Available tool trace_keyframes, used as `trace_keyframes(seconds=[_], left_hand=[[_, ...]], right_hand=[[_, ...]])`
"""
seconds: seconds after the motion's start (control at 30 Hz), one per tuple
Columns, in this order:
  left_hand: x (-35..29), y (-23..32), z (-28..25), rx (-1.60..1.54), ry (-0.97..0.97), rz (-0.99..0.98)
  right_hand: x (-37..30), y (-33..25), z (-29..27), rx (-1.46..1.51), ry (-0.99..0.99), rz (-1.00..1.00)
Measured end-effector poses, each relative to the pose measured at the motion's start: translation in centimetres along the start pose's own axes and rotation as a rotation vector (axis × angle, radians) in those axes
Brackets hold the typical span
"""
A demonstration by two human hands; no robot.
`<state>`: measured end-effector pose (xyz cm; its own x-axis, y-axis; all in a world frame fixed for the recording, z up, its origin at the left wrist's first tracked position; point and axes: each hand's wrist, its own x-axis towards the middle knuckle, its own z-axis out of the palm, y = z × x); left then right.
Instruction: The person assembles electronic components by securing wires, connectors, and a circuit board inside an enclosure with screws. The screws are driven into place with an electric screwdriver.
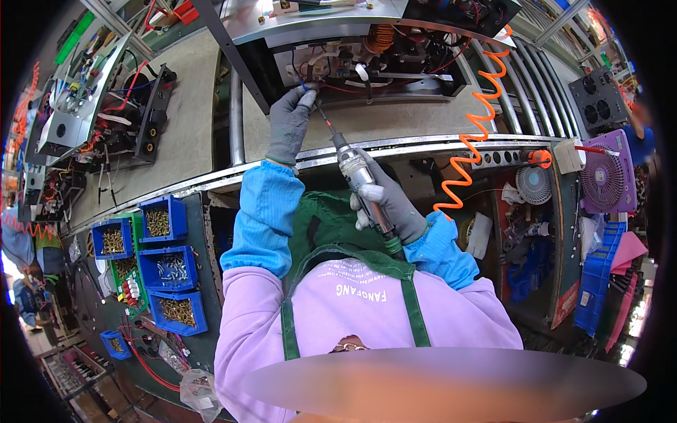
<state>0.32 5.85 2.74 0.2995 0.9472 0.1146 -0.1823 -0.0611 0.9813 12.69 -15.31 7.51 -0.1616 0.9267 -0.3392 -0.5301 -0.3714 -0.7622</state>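
My right hand [391,201], in a grey glove, is wrapped around a powered screwdriver [355,168] with a silver and black body. Its long thin bit [325,118] slants up and away to the left, toward the fingertips of my other hand. My left hand [290,123], also gloved, is closed in a pinch at the near edge of an open metal housing [395,94]. A blue wire [302,79] runs from inside the housing down into those fingertips. Whether a screw sits at the bit's tip cannot be made out.
An orange coiled hose [469,139] hangs right of the housing. Blue bins [169,271] of screws stand at the left, below another open electrical unit [106,106]. Metal rollers [532,92] lie right of the housing. A purple fan [606,171] is at the far right.
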Motion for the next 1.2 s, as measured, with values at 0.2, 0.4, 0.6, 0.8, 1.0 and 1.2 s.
trace_keyframes(seconds=[0.2,0.4,0.6,0.8,1.0,1.2], left_hand=[[-0.2,-0.1,-0.6,0.182,-0.041,0.129],[0.2,-0.6,-0.9,0.246,-0.053,0.209],[0.2,-0.1,-0.5,0.361,-0.015,0.247],[-0.4,2.5,0.8,0.639,0.084,0.171],[1.1,2.3,0.4,1.104,0.166,0.286],[2.2,2.7,-3.2,0.929,0.124,0.448]], right_hand=[[0.2,0.3,0.6,0.091,-0.014,-0.036],[0.3,0.4,1.0,0.097,-0.014,-0.027],[0.8,1.2,0.8,0.244,-0.059,-0.007],[1.6,2.2,0.9,0.339,-0.059,-0.028],[2.3,1.8,1.9,0.125,0.019,-0.085],[4.6,1.6,0.5,-0.168,0.000,-0.104]])
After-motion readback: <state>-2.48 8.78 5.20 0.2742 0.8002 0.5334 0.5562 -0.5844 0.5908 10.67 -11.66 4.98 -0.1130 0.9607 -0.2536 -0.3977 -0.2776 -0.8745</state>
